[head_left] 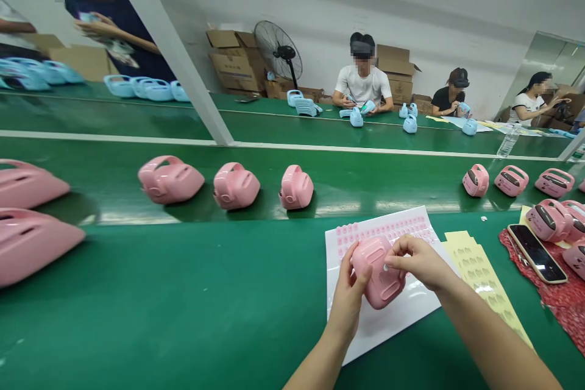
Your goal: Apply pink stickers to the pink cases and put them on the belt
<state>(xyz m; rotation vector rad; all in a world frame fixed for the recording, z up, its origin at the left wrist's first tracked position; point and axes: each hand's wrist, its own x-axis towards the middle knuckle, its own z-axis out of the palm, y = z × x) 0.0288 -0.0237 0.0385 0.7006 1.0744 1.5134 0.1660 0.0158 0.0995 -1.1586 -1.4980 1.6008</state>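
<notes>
My left hand is closed around one side of a pink plastic casing, whose face with raised bars is turned up. At the casing's right part, the thumb and forefinger of my right hand are pinched together against the surface. A small whitish spot shows at those fingertips; I cannot tell what it is. Beneath both hands lies a white sheet with rows of small pink stickers along its far part. To its right are yellowish sticker sheets.
Pink handled casings stand along the green bench. At right, a phone lies on red bubble wrap beside more casings. A white post rises from the divider. Across it, people sit with blue casings.
</notes>
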